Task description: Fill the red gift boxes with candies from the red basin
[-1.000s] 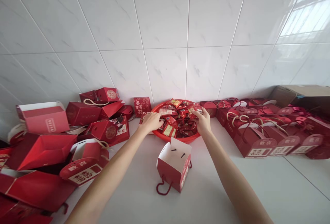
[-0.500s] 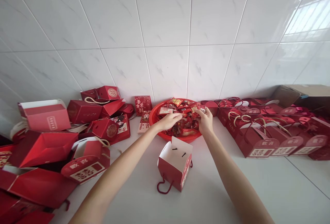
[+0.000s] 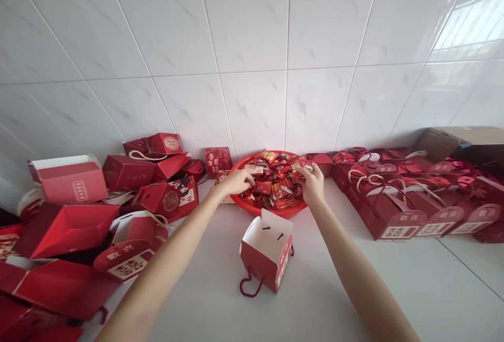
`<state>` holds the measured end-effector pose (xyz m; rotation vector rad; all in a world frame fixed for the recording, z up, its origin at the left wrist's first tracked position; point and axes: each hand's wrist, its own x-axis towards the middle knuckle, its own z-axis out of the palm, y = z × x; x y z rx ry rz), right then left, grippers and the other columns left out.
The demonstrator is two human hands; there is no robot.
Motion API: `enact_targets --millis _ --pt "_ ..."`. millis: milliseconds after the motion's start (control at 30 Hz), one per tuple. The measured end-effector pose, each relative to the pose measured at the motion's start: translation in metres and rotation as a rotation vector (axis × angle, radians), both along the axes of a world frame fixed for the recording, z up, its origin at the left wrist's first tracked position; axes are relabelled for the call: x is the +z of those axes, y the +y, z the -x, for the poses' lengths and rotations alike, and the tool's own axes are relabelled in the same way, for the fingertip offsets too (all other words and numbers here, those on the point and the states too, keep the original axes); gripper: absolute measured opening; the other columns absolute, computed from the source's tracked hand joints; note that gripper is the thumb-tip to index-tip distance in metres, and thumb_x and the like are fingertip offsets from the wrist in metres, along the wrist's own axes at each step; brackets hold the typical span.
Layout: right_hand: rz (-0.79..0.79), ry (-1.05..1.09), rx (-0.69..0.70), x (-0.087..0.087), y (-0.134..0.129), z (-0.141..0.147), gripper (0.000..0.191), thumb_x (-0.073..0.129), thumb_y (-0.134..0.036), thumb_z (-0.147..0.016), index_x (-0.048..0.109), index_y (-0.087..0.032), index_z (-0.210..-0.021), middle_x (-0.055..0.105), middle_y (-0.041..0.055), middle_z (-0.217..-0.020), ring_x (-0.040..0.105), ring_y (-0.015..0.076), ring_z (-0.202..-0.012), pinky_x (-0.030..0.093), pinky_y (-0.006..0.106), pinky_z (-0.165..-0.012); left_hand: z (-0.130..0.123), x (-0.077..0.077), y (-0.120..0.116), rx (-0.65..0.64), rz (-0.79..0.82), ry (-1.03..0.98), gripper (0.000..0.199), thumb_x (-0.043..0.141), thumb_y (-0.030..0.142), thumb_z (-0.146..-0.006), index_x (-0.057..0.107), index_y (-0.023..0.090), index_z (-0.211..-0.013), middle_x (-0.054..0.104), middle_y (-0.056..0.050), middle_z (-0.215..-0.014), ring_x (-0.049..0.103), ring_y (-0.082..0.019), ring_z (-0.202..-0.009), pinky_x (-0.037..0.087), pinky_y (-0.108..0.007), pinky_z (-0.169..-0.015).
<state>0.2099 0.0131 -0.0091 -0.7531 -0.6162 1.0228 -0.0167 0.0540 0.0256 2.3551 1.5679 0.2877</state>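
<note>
A red basin (image 3: pixel 246 208) full of red and gold wrapped sweets (image 3: pixel 277 187) stands near the wall. Over its left rim is my left hand (image 3: pixel 237 182), fingers curled down at the sweets; what they pinch, if anything, is hidden. At the right side of the basin my right hand (image 3: pixel 312 180) holds a small red packet (image 3: pixel 306 168) between thumb and fingers. In front of the basin an open red box (image 3: pixel 263 255) with a white inside and dark red cord handles sits on the table.
Red boxes (image 3: pixel 71 226), several of them open, are heaped at the left. Rows of closed red boxes (image 3: pixel 397 216) with rope handles stand at the right, beside a cardboard box (image 3: pixel 464 137). A small red card box (image 3: pixel 218 161) leans by the tiled wall.
My left hand has moved left from the middle of the basin to its left side, and its fingers have curled downward. My right hand has hardly moved.
</note>
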Motion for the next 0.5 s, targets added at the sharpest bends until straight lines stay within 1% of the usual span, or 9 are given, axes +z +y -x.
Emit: enact_targets --millis 67,167,267,367,433,500 --pt "0.003 0.000 -0.004 0.001 0.000 0.000 0.039 0.082 -0.024 -0.052 0.049 -0.023 -0.072 0.063 -0.0065 -0.067 0.060 0.0111 -0.058 0.050 0.021 -0.048 0.001 -0.001 0.001 0.004 0.002 0.051 0.039 0.054 0.002 -0.074 0.083 0.023 -0.090 0.081 -0.001 -0.102 0.074 -0.021 -0.100 0.056 -0.025 -0.090" --pt "0.008 -0.001 -0.007 0.002 0.000 0.001 0.039 0.082 -0.024 -0.051 0.049 -0.023 -0.071 0.061 -0.0069 -0.066 0.059 0.0111 -0.058 0.048 0.020 -0.047 0.004 0.001 0.005 0.045 -0.020 0.109 0.045 0.049 0.000 -0.075 0.081 0.022 -0.099 0.079 -0.003 -0.111 0.072 -0.021 -0.108 0.053 -0.025 -0.094" --pt "0.011 -0.004 -0.004 0.003 0.000 0.001 0.038 0.082 -0.025 -0.051 0.049 -0.023 -0.072 0.062 -0.0065 -0.067 0.060 0.0118 -0.060 0.049 0.021 -0.049 0.011 0.004 0.008 0.084 -0.028 0.164 0.043 0.053 0.003 -0.075 0.081 0.024 -0.100 0.078 -0.005 -0.114 0.071 -0.024 -0.109 0.052 -0.028 -0.094" --pt "0.017 -0.007 -0.005 0.002 0.000 0.000 0.038 0.081 -0.025 -0.051 0.051 -0.023 -0.073 0.064 -0.0060 -0.069 0.061 0.0122 -0.061 0.050 0.022 -0.050 0.016 -0.001 0.011 0.094 0.000 0.206 0.030 0.064 0.008 -0.068 0.081 0.026 -0.086 0.080 -0.006 -0.103 0.072 -0.026 -0.100 0.052 -0.033 -0.094" --pt "0.019 -0.009 -0.003 0.002 0.000 0.000 0.037 0.082 -0.025 -0.051 0.051 -0.023 -0.073 0.064 -0.0062 -0.069 0.060 0.0119 -0.060 0.049 0.021 -0.049 0.017 -0.009 0.014 0.090 0.012 0.204 0.017 0.070 0.012 -0.064 0.078 0.025 -0.072 0.080 -0.007 -0.090 0.071 -0.028 -0.097 0.049 -0.039 -0.100" --pt "0.018 -0.012 0.003 0.002 -0.001 0.001 0.037 0.082 -0.025 -0.051 0.051 -0.023 -0.073 0.064 -0.0063 -0.068 0.060 0.0118 -0.060 0.048 0.020 -0.048 0.017 -0.017 0.017 0.066 0.010 0.156 0.006 0.074 0.018 -0.061 0.073 0.023 -0.060 0.079 -0.008 -0.079 0.070 -0.030 -0.096 0.045 -0.046 -0.104"
